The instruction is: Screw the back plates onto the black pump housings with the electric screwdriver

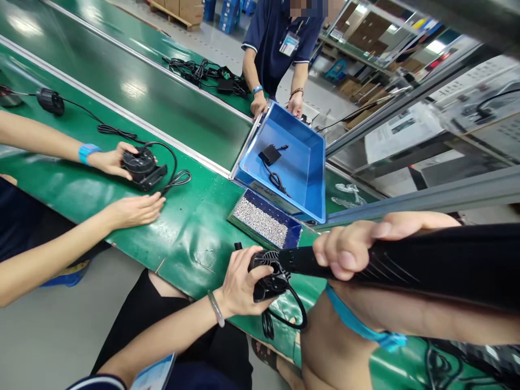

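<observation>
My left hand (239,284) grips a small black fan unit (268,279) at the near edge of the green belt (190,233); its black cable (284,319) loops below. My right hand (365,244) is wrapped round a long black power screwdriver (426,262), whose tip rests against the top of the fan unit. A shallow blue tray of small silver screws (264,221) lies just beyond the fan unit.
A co-worker on the left holds another black fan (140,165) with one hand (108,160), the other hand (136,210) flat on the belt. A person in a dark polo stands at the far side behind a blue bin (312,173) holding a black adapter (270,155).
</observation>
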Tool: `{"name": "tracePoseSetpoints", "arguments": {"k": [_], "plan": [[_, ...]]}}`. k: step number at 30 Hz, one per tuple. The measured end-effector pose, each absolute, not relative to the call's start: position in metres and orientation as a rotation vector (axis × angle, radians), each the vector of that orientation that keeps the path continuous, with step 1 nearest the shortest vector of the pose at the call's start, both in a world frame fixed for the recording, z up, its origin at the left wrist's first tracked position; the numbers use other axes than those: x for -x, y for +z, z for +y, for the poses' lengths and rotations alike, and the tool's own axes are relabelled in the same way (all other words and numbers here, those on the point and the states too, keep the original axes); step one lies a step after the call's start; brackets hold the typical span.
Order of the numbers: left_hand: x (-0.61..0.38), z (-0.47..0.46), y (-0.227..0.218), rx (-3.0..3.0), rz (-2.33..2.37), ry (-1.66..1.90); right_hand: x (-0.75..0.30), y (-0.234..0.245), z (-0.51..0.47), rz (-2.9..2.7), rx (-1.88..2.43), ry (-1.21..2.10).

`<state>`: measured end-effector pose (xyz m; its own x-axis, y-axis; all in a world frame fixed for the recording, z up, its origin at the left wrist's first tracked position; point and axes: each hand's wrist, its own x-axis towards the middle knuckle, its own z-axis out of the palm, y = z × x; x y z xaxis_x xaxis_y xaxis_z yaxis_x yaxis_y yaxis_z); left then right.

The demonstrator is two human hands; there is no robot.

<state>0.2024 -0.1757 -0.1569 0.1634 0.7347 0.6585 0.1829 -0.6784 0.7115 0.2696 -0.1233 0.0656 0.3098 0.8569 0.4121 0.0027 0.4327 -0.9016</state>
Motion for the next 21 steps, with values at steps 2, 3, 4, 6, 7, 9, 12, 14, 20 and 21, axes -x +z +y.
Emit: {"name": "tracePoseSetpoints", "arguments": {"k": [2,3,4,6,7,9,12,14,20,21], "plan": [[-0.203,-0.177,-0.157,-1.979,0.871,1.537,-0.268,0.066,-0.123,-1.125,0.959,0.722],[-0.204,-0.177,-0.157,-1.979,0.874,1.536,-0.267,0.066,-0.122,-1.13,0.951,0.744],[-0.204,-0.178,-0.158,-1.978,0.877,1.537,-0.266,0.065,-0.122,-1.137,0.942,0.765],[-0.206,-0.178,-0.16,-1.971,0.884,1.538,-0.264,0.062,-0.122,-1.144,0.924,0.797],[-0.206,-0.178,-0.16,-1.963,0.886,1.543,-0.264,0.06,-0.122,-1.143,0.909,0.807],[-0.202,-0.174,-0.162,-1.933,0.866,1.56,-0.268,0.054,-0.122,-1.147,0.876,0.817],[-0.187,-0.161,-0.156,-1.908,0.74,1.471,-0.287,0.051,-0.123,-1.161,0.893,0.761],[-0.175,-0.15,-0.145,-1.938,0.662,1.291,-0.303,0.057,-0.124,-1.189,0.88,0.63],[-0.16,-0.122,-0.082,-2.229,0.96,0.809,-0.316,0.091,-0.139,-1.212,0.764,0.446],[-0.159,-0.118,-0.074,-2.268,0.936,0.749,-0.315,0.093,-0.142,-1.171,0.78,0.46]]}}
